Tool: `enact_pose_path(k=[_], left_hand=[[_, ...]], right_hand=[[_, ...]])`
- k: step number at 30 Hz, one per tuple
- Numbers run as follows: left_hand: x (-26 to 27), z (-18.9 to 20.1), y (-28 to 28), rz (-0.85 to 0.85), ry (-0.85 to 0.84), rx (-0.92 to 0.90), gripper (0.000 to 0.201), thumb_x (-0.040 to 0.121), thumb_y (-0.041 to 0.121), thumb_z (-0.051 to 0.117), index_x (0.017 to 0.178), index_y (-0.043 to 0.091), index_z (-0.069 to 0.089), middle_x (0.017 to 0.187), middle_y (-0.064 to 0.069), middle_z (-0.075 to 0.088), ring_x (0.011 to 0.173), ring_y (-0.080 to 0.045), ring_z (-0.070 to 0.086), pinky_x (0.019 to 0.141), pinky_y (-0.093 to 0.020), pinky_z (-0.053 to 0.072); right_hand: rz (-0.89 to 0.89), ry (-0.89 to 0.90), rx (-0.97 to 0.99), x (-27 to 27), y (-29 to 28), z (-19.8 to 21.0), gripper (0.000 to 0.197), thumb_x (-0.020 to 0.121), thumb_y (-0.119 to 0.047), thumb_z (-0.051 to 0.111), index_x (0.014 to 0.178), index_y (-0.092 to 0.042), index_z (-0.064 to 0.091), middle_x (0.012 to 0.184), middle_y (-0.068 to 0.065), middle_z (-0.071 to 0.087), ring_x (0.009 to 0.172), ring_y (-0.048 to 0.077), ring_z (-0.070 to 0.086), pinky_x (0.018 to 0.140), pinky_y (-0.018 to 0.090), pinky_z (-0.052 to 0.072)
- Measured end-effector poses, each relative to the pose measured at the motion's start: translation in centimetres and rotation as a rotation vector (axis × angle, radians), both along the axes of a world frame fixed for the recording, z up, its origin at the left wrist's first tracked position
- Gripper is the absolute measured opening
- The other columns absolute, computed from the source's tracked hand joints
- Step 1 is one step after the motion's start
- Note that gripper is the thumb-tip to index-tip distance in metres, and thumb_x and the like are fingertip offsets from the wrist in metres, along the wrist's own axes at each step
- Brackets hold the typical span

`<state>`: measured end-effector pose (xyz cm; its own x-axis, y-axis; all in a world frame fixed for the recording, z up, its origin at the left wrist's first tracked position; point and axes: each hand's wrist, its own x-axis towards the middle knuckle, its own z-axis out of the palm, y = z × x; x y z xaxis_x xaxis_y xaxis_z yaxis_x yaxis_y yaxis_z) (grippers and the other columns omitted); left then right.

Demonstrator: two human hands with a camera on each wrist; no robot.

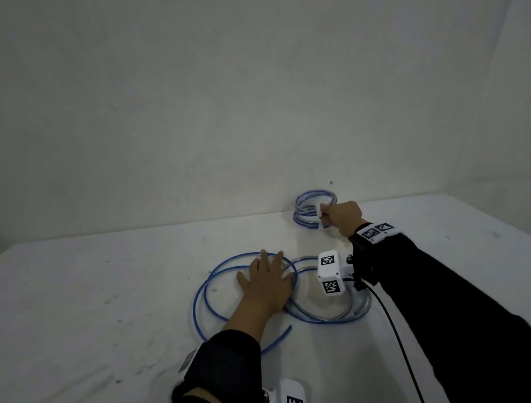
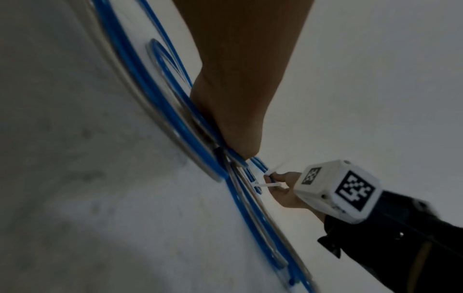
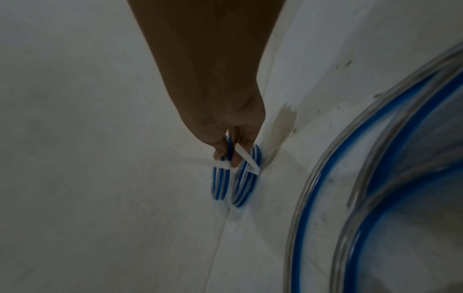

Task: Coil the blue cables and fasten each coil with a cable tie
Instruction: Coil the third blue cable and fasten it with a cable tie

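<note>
Head view | left hand [image 1: 266,284] flat on loose blue cable [image 1: 201,289] | right hand [image 1: 343,216] pinching tied coil [image 1: 309,209] at far counter [image 1: 107,309] edge

Tied coil [image 1: 309,210] lies behind loose cable [image 1: 220,294] on table [image 1: 76,311].

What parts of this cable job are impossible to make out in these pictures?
- Cable tie lock: too small and blurred in every view.
- Loose blue cable: partly covered by the flat left hand in the head view.
- Tied coil: near side covered by the right hand.
- Right wrist view: the edge cuts off the big loops.
</note>
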<state>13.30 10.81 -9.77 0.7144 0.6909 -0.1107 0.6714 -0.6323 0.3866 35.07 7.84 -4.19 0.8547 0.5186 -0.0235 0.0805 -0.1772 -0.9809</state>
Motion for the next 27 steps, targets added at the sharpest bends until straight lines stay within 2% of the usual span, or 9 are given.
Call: enact_pose_path(k=[2, 6, 8, 11, 12, 15, 19, 23, 27], left_hand=[[0.0, 0.0, 0.1, -0.007, 0.005, -0.009, 0.058, 0.1, 0.047, 0.024, 0.151, 0.033, 0.002, 0.16, -0.002, -0.011, 0.147, -0.024, -0.006, 0.114, -0.055, -0.002], [0.0, 0.1, 0.0, -0.011, 0.007, -0.016, 0.058, 0.1, 0.048, 0.024, 0.151, 0.033, 0.001, 0.16, -0.002, -0.011, 0.147, -0.024, -0.007, 0.114, -0.055, -0.002], [0.0, 0.2, 0.1, -0.015, 0.001, -0.028, 0.058, 0.1, 0.048, 0.025, 0.151, 0.033, 0.002, 0.16, -0.002, -0.011, 0.147, -0.024, -0.006, 0.114, -0.055, -0.002], [-0.1, 0.6, 0.0, -0.018, -0.016, -0.066, 0.059, 0.099, 0.049, 0.028, 0.151, 0.033, 0.005, 0.161, -0.002, -0.009, 0.147, -0.026, -0.004, 0.114, -0.055, -0.001], [-0.3, 0.9, 0.0, -0.021, -0.034, -0.083, 0.06, 0.098, 0.05, 0.03, 0.151, 0.032, 0.007, 0.161, -0.002, -0.007, 0.147, -0.026, -0.003, 0.114, -0.055, 0.0], [-1.2, 1.4, 0.3, 0.0, -0.259, -0.199, 0.057, 0.096, 0.044, 0.043, 0.148, 0.025, 0.026, 0.16, -0.002, 0.006, 0.147, -0.025, 0.008, 0.117, -0.051, 0.007], [-3.5, 2.3, 0.2, 0.039, -0.712, -0.175, 0.024, 0.094, 0.013, 0.05, 0.115, 0.017, 0.062, 0.13, -0.005, 0.057, 0.124, -0.022, 0.048, 0.105, -0.038, 0.037], [-6.7, 3.8, -1.1, 0.065, -0.839, -0.095, 0.025, 0.089, -0.003, 0.046, 0.098, 0.009, 0.066, 0.108, -0.006, 0.065, 0.098, -0.013, 0.056, 0.078, -0.007, 0.038], [-10.0, 4.1, -2.8, 0.062, -0.843, -0.127, 0.024, 0.089, -0.003, 0.045, 0.088, 0.009, 0.067, 0.095, -0.002, 0.068, 0.087, -0.011, 0.059, 0.069, -0.002, 0.041]], right_hand=[[0.026, -0.036, -0.135, 0.6, 0.3, -0.9, 0.013, 0.093, -0.023, 0.059, 0.092, -0.011, 0.063, 0.076, 0.0, 0.062, 0.064, 0.011, 0.059, 0.054, 0.014, 0.051], [0.02, -0.102, -0.177, 1.2, 0.4, -2.5, 0.021, 0.086, -0.031, 0.068, 0.075, -0.014, 0.061, 0.073, 0.001, 0.061, 0.083, 0.022, 0.066, 0.076, 0.028, 0.057], [-0.054, -0.188, -0.262, 1.2, 0.2, -2.5, 0.035, 0.086, -0.039, 0.069, 0.068, -0.011, 0.059, 0.07, 0.005, 0.06, 0.088, 0.028, 0.063, 0.071, 0.029, 0.049], [-0.201, -0.298, -0.183, 0.3, -0.9, -2.1, 0.035, 0.089, -0.025, 0.067, 0.11, 0.002, 0.061, 0.116, 0.022, 0.061, 0.112, 0.033, 0.057, 0.083, 0.025, 0.041], [-0.223, -0.329, -0.121, -0.1, -1.6, -1.8, 0.034, 0.09, -0.017, 0.064, 0.117, 0.003, 0.057, 0.124, 0.023, 0.057, 0.11, 0.032, 0.056, 0.077, 0.017, 0.039], [-0.211, -0.435, 0.071, -2.3, -4.0, -0.7, 0.024, 0.09, -0.004, 0.056, 0.113, 0.002, 0.055, 0.117, 0.019, 0.055, 0.094, 0.021, 0.052, 0.06, 0.008, 0.036], [0.083, -0.52, 0.135, -7.1, -6.9, 1.2, 0.008, 0.088, -0.004, 0.06, 0.095, -0.005, 0.062, 0.093, 0.005, 0.063, 0.083, 0.014, 0.057, 0.062, 0.005, 0.04], [0.632, -0.579, -0.182, -12.2, -8.4, 2.0, 0.007, 0.082, -0.011, 0.071, 0.088, -0.014, 0.072, 0.082, -0.005, 0.068, 0.067, -0.002, 0.058, 0.062, 0.009, 0.044], [0.959, -0.53, -0.449, -16.3, -9.5, 0.4, 0.019, 0.073, -0.027, 0.081, 0.09, -0.021, 0.076, 0.079, -0.008, 0.068, 0.064, -0.001, 0.056, 0.061, 0.011, 0.041]])
